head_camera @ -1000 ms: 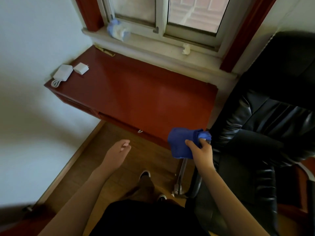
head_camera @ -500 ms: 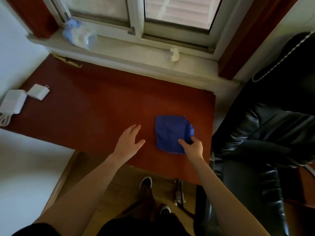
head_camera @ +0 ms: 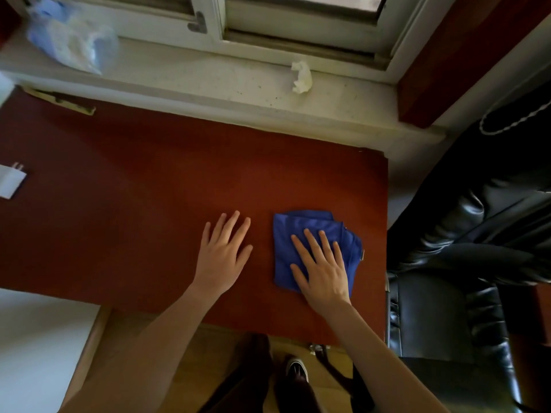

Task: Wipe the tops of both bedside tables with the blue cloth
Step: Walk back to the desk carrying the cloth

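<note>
Right hand [head_camera: 323, 271] now flat on blue cloth [head_camera: 301, 234], grip open; left hand [head_camera: 222, 257] likewise, on table [head_camera: 134, 189].

The blue cloth [head_camera: 301, 234] is a soft, deep-blue square folded into several layers, its edges slightly fanned at the far and right sides. It lies flat on the bedside table [head_camera: 149, 189], near the top's right edge and closer to the near edge than the far one. The table top is a smooth, matte red-brown rectangle, its far edge against the windowsill wall.
</note>
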